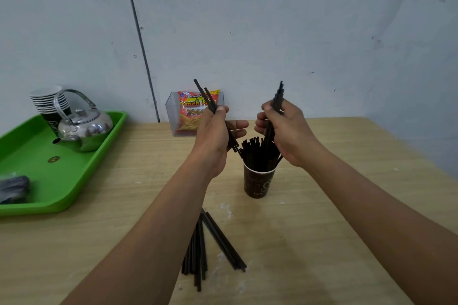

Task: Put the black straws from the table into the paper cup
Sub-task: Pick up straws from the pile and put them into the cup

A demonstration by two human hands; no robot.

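A dark brown paper cup stands upright on the wooden table, packed with several black straws that stick out of its top. My left hand is above and left of the cup, closed on a few black straws tilted toward the rim. My right hand hovers over the cup's right side, gripping a small bundle of black straws held nearly upright, their lower ends among those in the cup. Several loose black straws lie on the table in front of the cup, between my forearms.
A green tray at the left carries a steel kettle, a stack of paper cups and a dark bundle. A clear box with a snack packet stands against the wall behind the cup.
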